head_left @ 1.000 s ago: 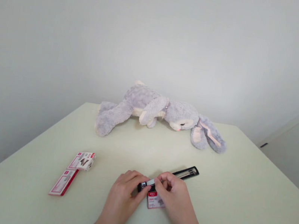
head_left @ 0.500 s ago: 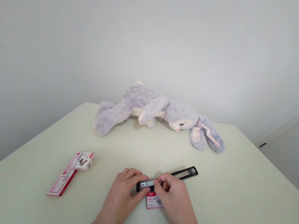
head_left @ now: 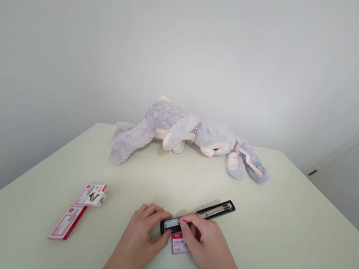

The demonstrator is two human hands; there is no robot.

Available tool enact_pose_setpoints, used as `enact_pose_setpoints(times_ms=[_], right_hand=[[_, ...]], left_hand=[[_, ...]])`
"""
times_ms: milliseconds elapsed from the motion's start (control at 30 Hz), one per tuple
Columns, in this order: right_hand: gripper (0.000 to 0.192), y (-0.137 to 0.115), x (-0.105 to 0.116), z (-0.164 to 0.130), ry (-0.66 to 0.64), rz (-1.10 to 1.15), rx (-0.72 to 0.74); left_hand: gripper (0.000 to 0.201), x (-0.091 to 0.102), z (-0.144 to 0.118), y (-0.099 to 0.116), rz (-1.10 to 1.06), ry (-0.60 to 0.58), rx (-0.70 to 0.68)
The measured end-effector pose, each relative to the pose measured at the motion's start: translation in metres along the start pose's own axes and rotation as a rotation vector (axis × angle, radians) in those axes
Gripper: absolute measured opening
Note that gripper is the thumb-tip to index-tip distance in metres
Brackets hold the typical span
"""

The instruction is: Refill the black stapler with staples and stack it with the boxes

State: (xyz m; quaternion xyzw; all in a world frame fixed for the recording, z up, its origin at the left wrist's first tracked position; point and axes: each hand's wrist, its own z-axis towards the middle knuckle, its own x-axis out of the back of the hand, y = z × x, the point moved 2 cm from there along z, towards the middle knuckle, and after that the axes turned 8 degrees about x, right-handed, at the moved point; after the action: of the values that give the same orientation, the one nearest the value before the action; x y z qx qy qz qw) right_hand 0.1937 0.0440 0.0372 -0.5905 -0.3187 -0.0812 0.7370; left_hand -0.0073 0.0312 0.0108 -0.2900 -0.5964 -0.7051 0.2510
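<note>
The black stapler (head_left: 198, 217) is being held low on the counter (head_left: 285, 242), above a small red card (head_left: 179, 243). Since a second ago, its near end is being pinched lower by left hand (head_left: 143, 233) and right hand (head_left: 203, 243).

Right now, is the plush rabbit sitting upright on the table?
No, the plush rabbit lies flat on its side along the far edge of the table.

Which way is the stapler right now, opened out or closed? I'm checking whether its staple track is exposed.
Opened out: the black stapler lies flat in one long line on the table, metal track facing up.
</note>
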Motion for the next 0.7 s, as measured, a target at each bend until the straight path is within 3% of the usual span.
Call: enact_pose_setpoints(times_ms=[100,200,267,333,400,533,700], right_hand=[[0.028,0.018,0.021,-0.016,-0.051,0.149,-0.022],[0.043,0.057,0.050,-0.035,-0.003,0.136,-0.182],[0.043,0.080,0.065,-0.041,0.073,0.104,-0.257],[0.058,0.090,0.074,-0.040,0.185,0.158,-0.277],[0.068,0.085,0.076,-0.031,0.232,0.240,-0.238],[0.040,0.048,0.062,-0.002,0.066,0.291,-0.060],[0.013,0.010,0.032,0.024,-0.085,-0.018,0.097]], left_hand=[[0.033,-0.001,0.000,0.000,0.044,-0.019,0.003],[0.032,-0.002,0.001,0.001,0.075,-0.036,0.020],[0.031,-0.003,0.003,0.002,0.085,-0.057,0.029],[0.030,-0.003,0.005,0.002,0.088,-0.079,0.031],[0.030,-0.003,0.007,0.003,0.087,-0.091,0.031],[0.031,-0.003,0.007,0.004,0.086,-0.096,0.033],[0.030,-0.006,0.007,0.001,0.095,-0.078,0.037]])
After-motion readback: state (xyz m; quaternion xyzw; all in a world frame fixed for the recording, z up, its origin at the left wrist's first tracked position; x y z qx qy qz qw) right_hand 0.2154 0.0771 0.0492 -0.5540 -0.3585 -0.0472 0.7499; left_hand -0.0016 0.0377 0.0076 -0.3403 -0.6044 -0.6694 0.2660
